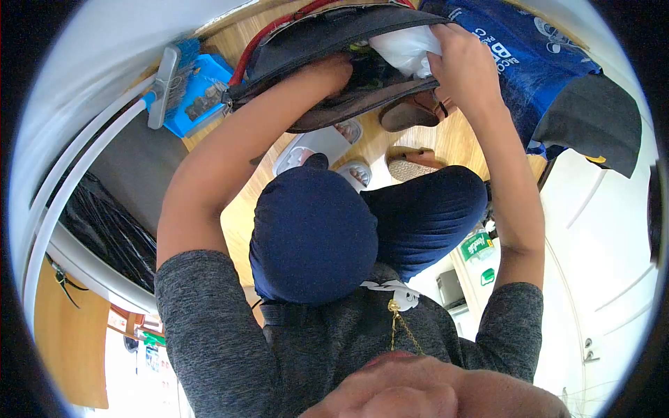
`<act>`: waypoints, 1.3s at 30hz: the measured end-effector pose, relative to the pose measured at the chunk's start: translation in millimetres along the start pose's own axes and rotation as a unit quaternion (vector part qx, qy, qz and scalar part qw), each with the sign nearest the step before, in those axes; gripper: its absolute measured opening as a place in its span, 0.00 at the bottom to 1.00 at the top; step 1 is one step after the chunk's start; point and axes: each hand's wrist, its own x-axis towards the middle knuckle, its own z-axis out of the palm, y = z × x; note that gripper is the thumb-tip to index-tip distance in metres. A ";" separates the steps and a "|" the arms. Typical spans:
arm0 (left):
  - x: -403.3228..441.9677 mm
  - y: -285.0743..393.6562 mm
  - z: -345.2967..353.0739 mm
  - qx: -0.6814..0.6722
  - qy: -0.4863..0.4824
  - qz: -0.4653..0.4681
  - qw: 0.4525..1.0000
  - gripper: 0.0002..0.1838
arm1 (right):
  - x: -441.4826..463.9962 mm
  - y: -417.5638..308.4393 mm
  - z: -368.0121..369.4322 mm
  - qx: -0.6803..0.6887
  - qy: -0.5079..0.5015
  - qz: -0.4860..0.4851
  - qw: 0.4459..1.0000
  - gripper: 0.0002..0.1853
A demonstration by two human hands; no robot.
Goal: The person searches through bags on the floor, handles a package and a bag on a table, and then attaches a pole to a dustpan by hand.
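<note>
A black bag (300,52) with a zipped opening and a red strap (261,42) is in front of my knees. My left hand (340,72) reaches into its opening. The fingers are hidden inside, so what they touch does not show. My right hand (460,63) is closed on the bag's edge at the right end of the opening. Just beside those fingers, a crumpled white plastic bag (408,50) bulges out of the opening. The dark inside holds other things that I cannot make out.
White slippers (317,143) and brown sandals (411,115) lie on the wooden floor. At left are a blue dustpan (198,97), a brush (166,87) and a bin lined with black plastic (111,216). A blue printed bag (516,76) stands at right, near a white door (592,244).
</note>
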 end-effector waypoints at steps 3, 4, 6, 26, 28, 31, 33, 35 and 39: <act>-8.0 -5.6 -2.9 -0.007 0.005 0.001 1.000 0.33 | 2.0 -1.1 -0.3 0.012 0.010 -0.007 1.000 0.18; -9.8 -6.4 -3.1 -0.008 0.007 0.002 1.000 0.33 | 2.3 -1.9 -0.6 0.012 0.011 -0.006 1.000 0.17; -11.7 -7.5 -2.8 -0.011 0.011 0.002 1.000 0.33 | 2.0 -0.9 1.5 0.013 0.012 -0.006 1.000 0.17; -51.1 -19.3 -48.9 0.106 -0.004 0.016 0.994 0.22 | 27.4 -14.1 95.9 0.004 -0.057 -0.021 0.998 0.14; -72.3 -13.0 -73.0 -0.043 -0.056 0.025 0.997 0.21 | 28.1 -8.1 83.6 0.036 -0.131 -0.022 0.990 0.17; -108.2 -14.1 -99.5 -0.153 -0.074 0.087 0.982 0.19 | 1.7 -5.6 43.4 0.078 -0.192 -0.047 0.977 0.17; -128.8 -8.0 -119.1 -0.172 -0.072 0.072 0.980 0.19 | -20.6 -3.4 28.5 0.115 -0.158 -0.114 0.974 0.17; -144.9 -10.8 -126.8 -0.191 -0.071 0.053 0.978 0.19 | -34.2 5.2 22.0 0.152 -0.124 -0.183 0.963 0.18; -171.1 -19.4 -114.7 0.009 0.062 0.021 0.998 0.16 | -39.2 22.0 10.2 0.040 -0.118 -0.215 0.969 0.15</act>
